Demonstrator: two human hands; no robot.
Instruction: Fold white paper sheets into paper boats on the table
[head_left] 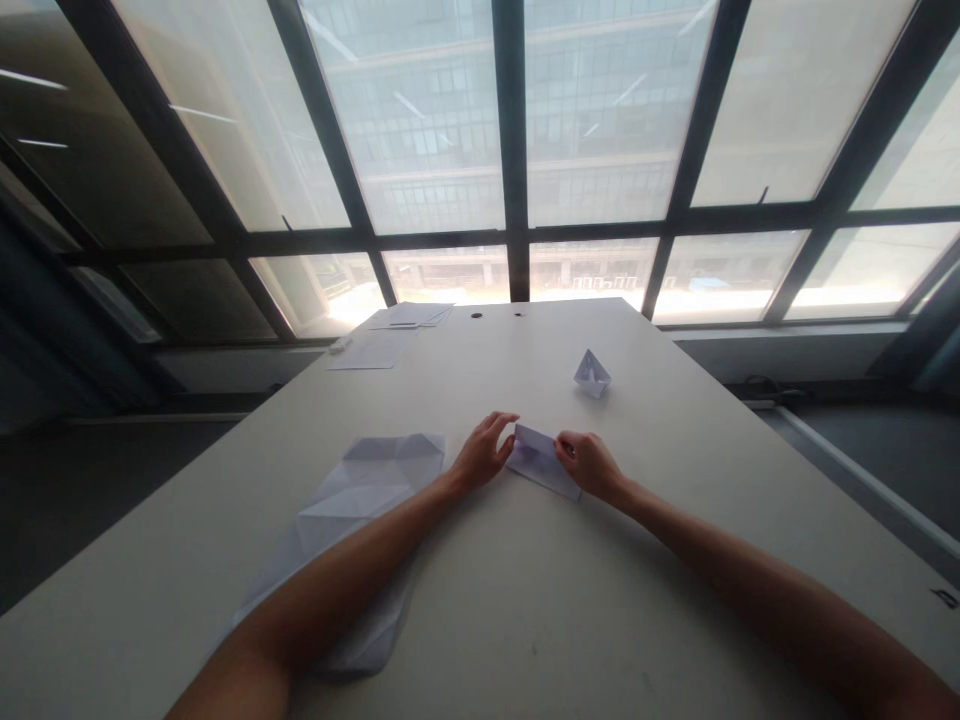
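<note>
Forearms [360, 560]; folded paper [538, 462], right end nearer

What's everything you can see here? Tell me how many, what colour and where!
table: one, white, in the middle
folded paper: one, white, at the hands
folded paper boat shape: one, white, beyond the right hand
creased paper: at least one sheet, white, partly under the left arm
flat sheets: several, white, far left of table
window panes: many, pale, in dark frames ahead
building: at least one, greyish, outside
curtains: two, dark, left and right edges
floor: one, dark, beside table
hands: two, bare, mid-table
arms: two, bare, reaching forward
</note>
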